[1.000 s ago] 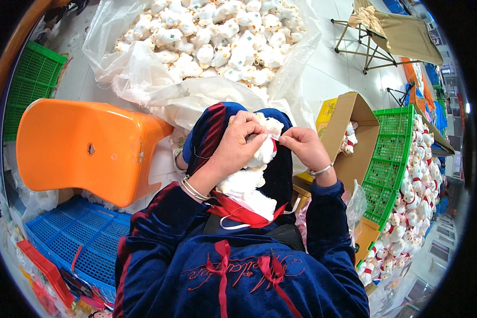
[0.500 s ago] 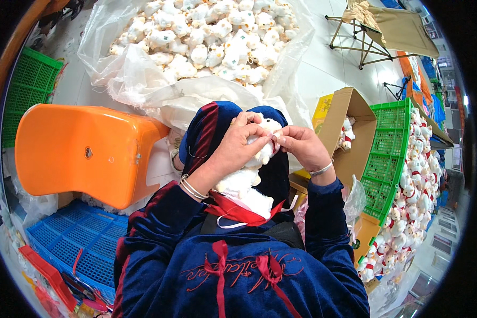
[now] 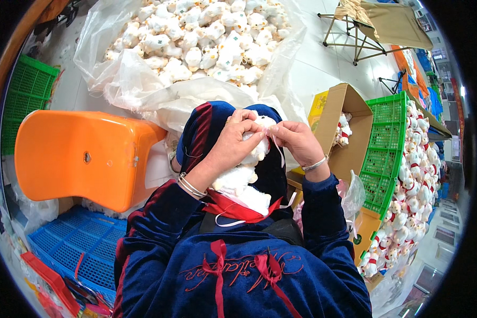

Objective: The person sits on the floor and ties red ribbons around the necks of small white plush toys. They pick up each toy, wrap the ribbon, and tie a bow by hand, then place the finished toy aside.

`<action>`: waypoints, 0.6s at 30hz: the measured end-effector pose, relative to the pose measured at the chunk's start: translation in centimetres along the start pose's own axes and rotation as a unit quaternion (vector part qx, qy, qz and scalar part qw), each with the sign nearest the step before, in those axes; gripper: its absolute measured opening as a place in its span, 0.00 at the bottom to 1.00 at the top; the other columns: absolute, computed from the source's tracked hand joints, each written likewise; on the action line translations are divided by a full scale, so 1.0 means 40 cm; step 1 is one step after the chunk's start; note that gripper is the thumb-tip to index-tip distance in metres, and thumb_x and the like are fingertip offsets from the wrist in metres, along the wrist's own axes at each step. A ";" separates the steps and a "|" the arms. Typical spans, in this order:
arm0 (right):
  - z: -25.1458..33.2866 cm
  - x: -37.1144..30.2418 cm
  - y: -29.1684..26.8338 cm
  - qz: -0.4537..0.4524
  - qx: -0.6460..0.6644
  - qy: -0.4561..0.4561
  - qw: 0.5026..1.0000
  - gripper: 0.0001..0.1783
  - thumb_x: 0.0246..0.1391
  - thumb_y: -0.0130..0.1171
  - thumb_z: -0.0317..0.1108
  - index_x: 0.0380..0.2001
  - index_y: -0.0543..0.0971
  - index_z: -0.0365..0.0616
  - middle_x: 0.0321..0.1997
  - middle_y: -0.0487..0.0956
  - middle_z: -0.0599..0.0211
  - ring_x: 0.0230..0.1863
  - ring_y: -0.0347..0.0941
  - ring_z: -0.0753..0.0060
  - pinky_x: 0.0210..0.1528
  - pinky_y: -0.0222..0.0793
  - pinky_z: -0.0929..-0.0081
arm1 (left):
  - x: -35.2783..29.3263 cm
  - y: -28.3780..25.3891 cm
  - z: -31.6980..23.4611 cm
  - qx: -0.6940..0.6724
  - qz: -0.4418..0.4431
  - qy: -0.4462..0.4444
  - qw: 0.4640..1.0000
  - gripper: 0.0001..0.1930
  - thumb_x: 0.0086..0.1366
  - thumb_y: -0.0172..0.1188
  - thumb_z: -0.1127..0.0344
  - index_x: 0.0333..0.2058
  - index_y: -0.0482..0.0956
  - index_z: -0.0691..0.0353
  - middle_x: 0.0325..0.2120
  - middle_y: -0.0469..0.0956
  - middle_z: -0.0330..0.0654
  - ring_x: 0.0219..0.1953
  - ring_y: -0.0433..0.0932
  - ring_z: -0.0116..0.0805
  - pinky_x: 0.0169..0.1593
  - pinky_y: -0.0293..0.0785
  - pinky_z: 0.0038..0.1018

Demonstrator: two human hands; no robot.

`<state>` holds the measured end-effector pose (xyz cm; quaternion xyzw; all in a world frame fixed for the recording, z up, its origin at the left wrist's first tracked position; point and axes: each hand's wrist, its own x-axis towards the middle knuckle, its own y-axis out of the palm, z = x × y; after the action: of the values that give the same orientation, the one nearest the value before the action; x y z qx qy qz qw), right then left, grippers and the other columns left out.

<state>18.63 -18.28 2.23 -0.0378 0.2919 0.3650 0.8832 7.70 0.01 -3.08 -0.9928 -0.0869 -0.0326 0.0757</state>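
Note:
A white plush toy lies upright between my knees, its head partly covered by my fingers. My left hand is closed around the toy's head, thumb and fingertips meeting near its right side. Pinched in my right hand is a thin pale ribbon, which hangs down beside the toy. The fingertips of both hands nearly touch, so the spot at the toy's neck is hidden. More white plush rests lower on my lap, over a red cloth with white ties.
Ahead, a big clear plastic bag holds many white plush toys. To the left stand an orange stool and a blue crate. On the right are a cardboard box, a green crate and red-scarfed toys.
My right hand has drawn slightly left toward the left hand. A pale ribbon now hangs below its fingers, where a small reddish bit showed before. My left hand keeps hold of the toy.

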 end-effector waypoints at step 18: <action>0.019 -0.023 0.025 -0.050 -0.084 -0.030 0.995 0.12 0.59 0.68 0.36 0.37 0.86 0.36 0.32 0.82 0.73 0.34 0.75 0.83 0.38 0.69 0.84 | 0.005 0.003 0.006 -0.018 -0.004 -0.017 1.000 0.08 0.66 0.66 0.66 0.38 0.84 0.64 0.52 0.70 0.43 0.47 0.73 0.27 0.49 0.71 0.23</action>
<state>17.82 -17.91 3.51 -0.1147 0.2311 0.3448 0.9025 7.94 -0.05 -3.32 -0.9940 -0.0918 -0.0172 0.0560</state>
